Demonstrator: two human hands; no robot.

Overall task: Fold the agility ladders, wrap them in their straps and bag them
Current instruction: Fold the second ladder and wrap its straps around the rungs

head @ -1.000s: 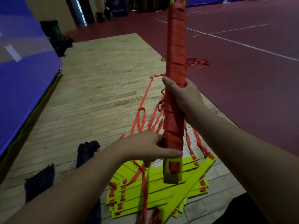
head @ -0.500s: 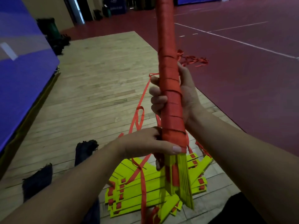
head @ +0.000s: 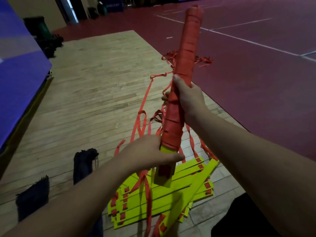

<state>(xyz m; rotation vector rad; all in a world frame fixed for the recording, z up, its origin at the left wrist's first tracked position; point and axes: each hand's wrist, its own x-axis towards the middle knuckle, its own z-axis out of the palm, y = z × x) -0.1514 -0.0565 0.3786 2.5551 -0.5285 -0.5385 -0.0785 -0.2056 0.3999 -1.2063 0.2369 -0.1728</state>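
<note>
I hold a folded agility ladder bundle (head: 185, 64) upright in front of me, tilted slightly right, its yellow rungs wound tightly in red strap. My right hand (head: 189, 98) grips it around the middle. My left hand (head: 150, 153) grips its lower end, where bare yellow rung ends stick out below the wrapping. Beneath the bundle a second ladder (head: 159, 199) lies on the wooden floor as a loose stack of yellow rungs. Its red straps (head: 142, 120) trail away across the floor. Two dark bags (head: 84, 162) lie on the floor at the left.
A blue padded mat (head: 18, 65) runs along the left side. The wooden floor (head: 95, 79) ends at a dark red court floor (head: 256, 65) on the right. Dark bins and bags (head: 42, 31) stand at the far left by the wall.
The bundle has turned in my hands and tipped to the right. My right hand has re-gripped it, and my left hand has stayed at the lower end.
</note>
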